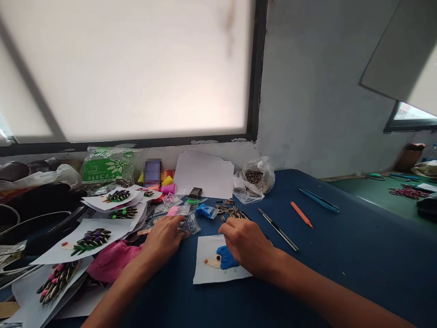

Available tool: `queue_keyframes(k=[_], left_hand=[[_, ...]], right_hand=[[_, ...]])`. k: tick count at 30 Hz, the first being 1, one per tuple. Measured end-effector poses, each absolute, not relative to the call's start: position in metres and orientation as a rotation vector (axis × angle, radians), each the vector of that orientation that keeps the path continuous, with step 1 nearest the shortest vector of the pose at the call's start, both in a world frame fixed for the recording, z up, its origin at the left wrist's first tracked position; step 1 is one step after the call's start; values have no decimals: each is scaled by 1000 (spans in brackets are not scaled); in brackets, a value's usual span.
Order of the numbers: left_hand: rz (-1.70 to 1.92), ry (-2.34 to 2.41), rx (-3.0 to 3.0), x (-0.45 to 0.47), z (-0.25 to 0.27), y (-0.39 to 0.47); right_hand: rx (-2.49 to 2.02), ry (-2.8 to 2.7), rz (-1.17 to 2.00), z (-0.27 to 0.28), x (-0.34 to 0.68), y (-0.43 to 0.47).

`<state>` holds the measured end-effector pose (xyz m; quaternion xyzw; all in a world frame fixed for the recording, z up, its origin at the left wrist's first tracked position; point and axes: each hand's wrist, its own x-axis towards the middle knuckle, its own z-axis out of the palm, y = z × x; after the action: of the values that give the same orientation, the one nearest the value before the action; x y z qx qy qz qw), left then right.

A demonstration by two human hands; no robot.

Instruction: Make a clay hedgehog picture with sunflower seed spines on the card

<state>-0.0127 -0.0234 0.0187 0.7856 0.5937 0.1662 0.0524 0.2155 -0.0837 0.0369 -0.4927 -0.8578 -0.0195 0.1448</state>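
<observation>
A white paper card (pixel 205 248) lies on the table in front of me, bearing a hedgehog with a blue clay body (pixel 228 258) and a beige clay face (pixel 213 261). My right hand (pixel 251 246) is over the card's right part, fingers curled into a pinch; whatever they hold is hidden. Just beyond it lies a small heap of striped sunflower seeds (pixel 229 210). To the left, my left hand (pixel 165 237) rests on clear plastic packets (pixel 191 224), thumb apart from the fingers and nothing visibly gripped. A blue clay packet (pixel 206 211) sits between the hands.
Seed-covered hedgehog cards (pixel 118 234) pile up at left beside pink clay (pixel 114 260). A craft knife (pixel 278 230), orange pen (pixel 302 214) and blue tweezers (pixel 318 200) lie at right. Behind are white paper sheets (pixel 203 175), a bag of seeds (pixel 254 176) and a green packet (pixel 107 166).
</observation>
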Motion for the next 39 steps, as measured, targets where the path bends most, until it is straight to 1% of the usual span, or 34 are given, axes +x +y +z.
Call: queue_keyframes(k=[1,3,5,8,13,17,24,28,31,34,37,39], left_hand=[[488,1808,2385,-13,18,-23],[571,1788,2387,-13,17,-22],[768,1701,2333,-13,18,-21],[1014,1427,2084,-9,23,-25],[1034,1093,1819,7,36,-41],[1004,997,1735,15,41,-48],[1005,944,1593,16,36,-45],[987,896,1528,16,41,-48],[897,894,1489,14,46,-50],[834,937,1486,14,49,-53],[836,945,1489,15,49,-54],[853,947,1485,15,49,-54]], right_hand=[[-1417,-2476,-58,36,215,-84],[-1396,-2468,-50,34,216,-85],[-1346,-2426,4,32,216,-84],[-1246,-2276,197,30,217,-82],[-1203,-1887,556,39,219,-77],[-1119,-1833,971,43,218,-76],[-1024,-1722,1264,36,211,-81],[-1028,-1644,1270,38,212,-78],[-1055,-1566,1245,40,215,-74],[-1048,-1549,1305,40,217,-74],[-1012,-1547,1373,40,215,-76],[-1004,-1541,1346,41,213,-78]])
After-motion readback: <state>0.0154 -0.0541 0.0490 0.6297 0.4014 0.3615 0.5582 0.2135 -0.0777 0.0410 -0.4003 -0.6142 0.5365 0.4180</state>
